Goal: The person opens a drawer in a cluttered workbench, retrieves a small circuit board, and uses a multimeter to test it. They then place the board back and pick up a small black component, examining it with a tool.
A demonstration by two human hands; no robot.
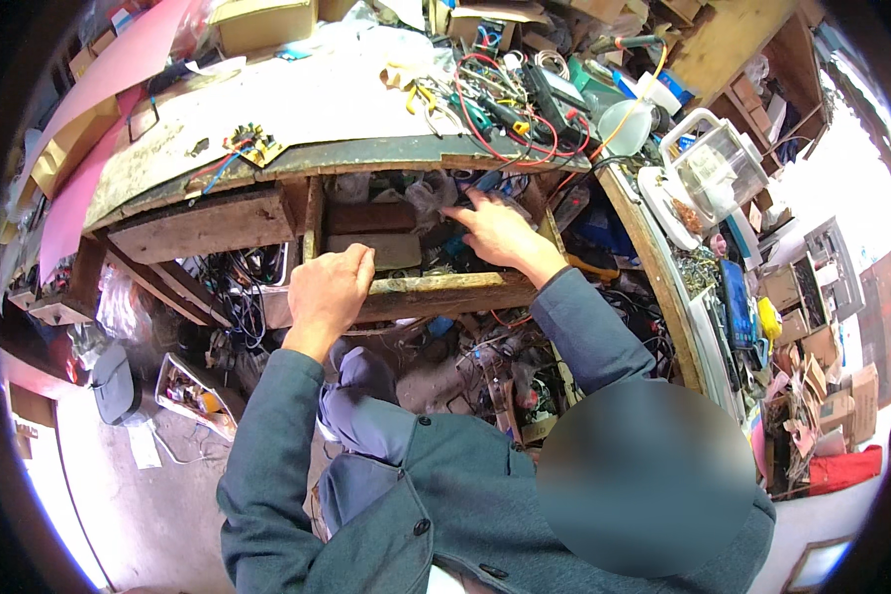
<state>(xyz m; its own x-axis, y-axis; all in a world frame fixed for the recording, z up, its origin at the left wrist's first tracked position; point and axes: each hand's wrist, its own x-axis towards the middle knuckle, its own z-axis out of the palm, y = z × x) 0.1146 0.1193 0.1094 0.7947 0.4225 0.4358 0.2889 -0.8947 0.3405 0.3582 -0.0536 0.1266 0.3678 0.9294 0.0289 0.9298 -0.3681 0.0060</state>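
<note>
A wooden drawer [455, 297] stands pulled out from under the workbench. My left hand [329, 295] is closed over its front left corner, the thumb on top; the fingertips are hidden. Inside the drawer my right hand [503, 230] reaches with fingers apart, and its fingertips are at a crumpled clear plastic bag [430, 196]. Whether they touch the bag or lie just beside it, I cannot tell. To the left of the bag are a reddish-brown block [368, 218] and a flat tan piece [374, 249]. Small mixed parts fill the drawer's right side.
On the workbench top [337, 109] lie a small yellow circuit board with wires [255, 148] and a heap of tools and test leads [510, 109]. A clear plastic container [718, 168] stands at the right. Cables and scrap crowd the floor under the drawer, near a white bin [196, 401].
</note>
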